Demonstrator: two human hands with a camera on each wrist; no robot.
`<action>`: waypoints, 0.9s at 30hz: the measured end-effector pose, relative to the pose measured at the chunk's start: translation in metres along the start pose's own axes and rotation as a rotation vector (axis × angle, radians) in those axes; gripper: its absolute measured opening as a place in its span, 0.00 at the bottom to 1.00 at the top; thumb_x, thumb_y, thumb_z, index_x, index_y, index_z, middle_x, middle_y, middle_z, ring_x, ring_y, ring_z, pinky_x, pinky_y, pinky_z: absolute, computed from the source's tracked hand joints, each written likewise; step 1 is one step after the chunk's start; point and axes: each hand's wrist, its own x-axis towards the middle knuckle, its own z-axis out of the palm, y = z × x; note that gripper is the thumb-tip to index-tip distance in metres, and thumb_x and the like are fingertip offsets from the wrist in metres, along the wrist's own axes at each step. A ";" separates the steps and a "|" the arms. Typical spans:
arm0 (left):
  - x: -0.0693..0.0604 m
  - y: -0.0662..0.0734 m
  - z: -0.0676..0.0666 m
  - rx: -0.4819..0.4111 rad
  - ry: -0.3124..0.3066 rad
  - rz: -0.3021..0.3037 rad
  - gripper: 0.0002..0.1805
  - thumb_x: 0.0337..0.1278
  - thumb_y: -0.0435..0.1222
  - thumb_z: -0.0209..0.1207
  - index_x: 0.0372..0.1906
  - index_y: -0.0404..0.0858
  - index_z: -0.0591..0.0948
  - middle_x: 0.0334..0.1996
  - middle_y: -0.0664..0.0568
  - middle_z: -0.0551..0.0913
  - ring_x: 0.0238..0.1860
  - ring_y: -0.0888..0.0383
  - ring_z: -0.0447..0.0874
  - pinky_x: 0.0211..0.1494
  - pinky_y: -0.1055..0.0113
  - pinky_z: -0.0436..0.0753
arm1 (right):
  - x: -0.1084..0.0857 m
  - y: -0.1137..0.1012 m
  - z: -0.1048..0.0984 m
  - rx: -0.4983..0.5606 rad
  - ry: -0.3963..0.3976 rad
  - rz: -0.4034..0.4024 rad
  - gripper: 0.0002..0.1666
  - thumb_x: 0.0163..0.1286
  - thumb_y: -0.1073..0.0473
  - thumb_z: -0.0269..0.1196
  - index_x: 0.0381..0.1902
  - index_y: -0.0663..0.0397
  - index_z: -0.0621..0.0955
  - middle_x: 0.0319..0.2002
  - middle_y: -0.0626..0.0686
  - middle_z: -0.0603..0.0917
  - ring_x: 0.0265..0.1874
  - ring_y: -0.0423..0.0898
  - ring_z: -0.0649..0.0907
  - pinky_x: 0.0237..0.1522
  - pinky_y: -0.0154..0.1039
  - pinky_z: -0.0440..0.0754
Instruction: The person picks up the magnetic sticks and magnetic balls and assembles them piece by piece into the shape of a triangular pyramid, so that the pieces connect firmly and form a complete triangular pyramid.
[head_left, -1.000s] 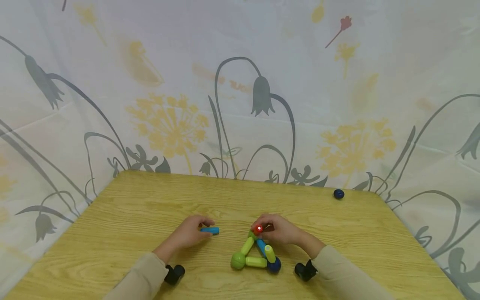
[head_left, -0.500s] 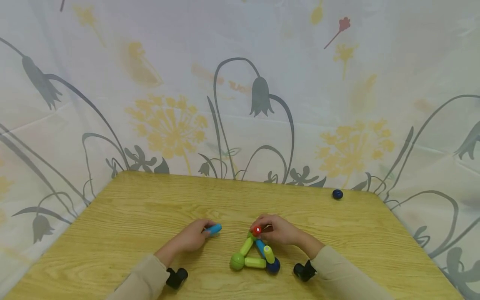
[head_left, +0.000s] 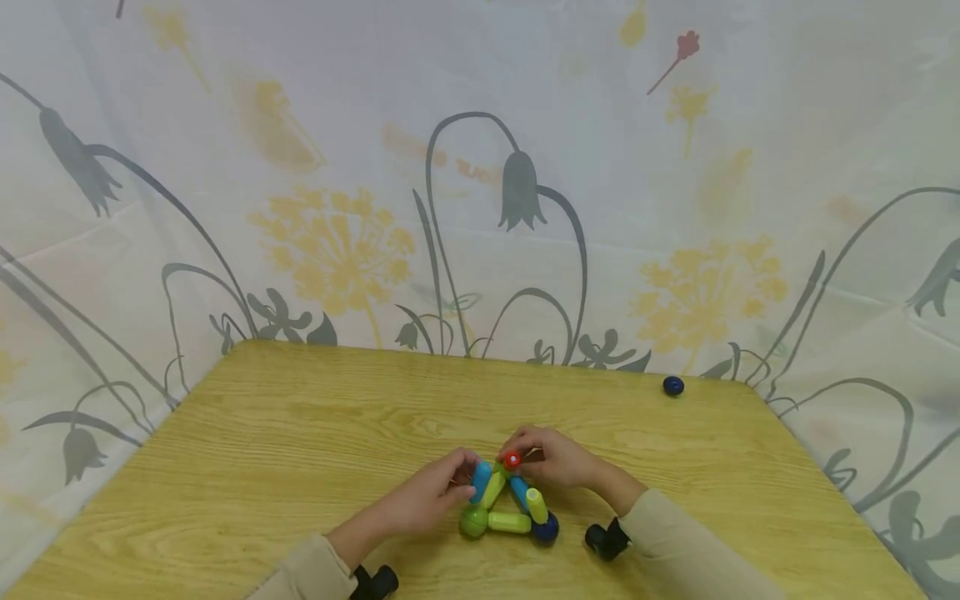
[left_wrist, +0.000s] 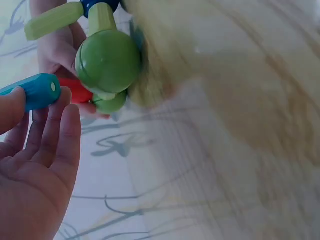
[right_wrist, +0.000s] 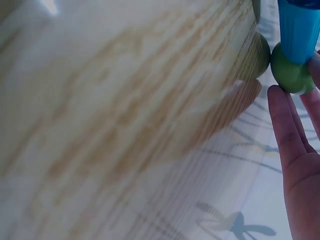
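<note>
My left hand (head_left: 426, 500) pinches a blue magnetic stick (left_wrist: 37, 91) between thumb and fingers. It holds the stick tilted just above the near-left green ball (head_left: 474, 522) of a triangle; contact cannot be told. My right hand (head_left: 561, 460) is at the far corner, its fingers around a red magnetic stick (head_left: 512, 461) and touching the far green ball (right_wrist: 290, 72). Two yellow-green sticks, one of them the front stick (head_left: 510, 523), and a blue side stick (head_left: 520, 493) form the triangle. A yellow-green stick (head_left: 536, 504) rises from the dark blue ball (head_left: 545, 527) at the near right.
A loose dark blue ball (head_left: 673, 386) lies near the back right edge of the wooden table (head_left: 337, 400). A patterned cloth (head_left: 480, 275) hangs behind the table. Black wrist cameras, such as the right one (head_left: 606, 540), sit low beside the sleeves.
My left hand has carried the blue magnetic stick right to the triangle's left side, turning it from nearly level to steeply tilted. My right hand stays at the far corner.
</note>
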 end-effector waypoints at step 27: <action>0.003 0.001 0.020 0.038 0.039 -0.019 0.14 0.67 0.29 0.48 0.56 0.33 0.69 0.50 0.47 0.74 0.48 0.51 0.75 0.49 0.63 0.75 | -0.001 -0.007 0.002 0.002 -0.010 0.024 0.14 0.66 0.69 0.59 0.48 0.66 0.81 0.46 0.57 0.75 0.46 0.48 0.77 0.47 0.37 0.77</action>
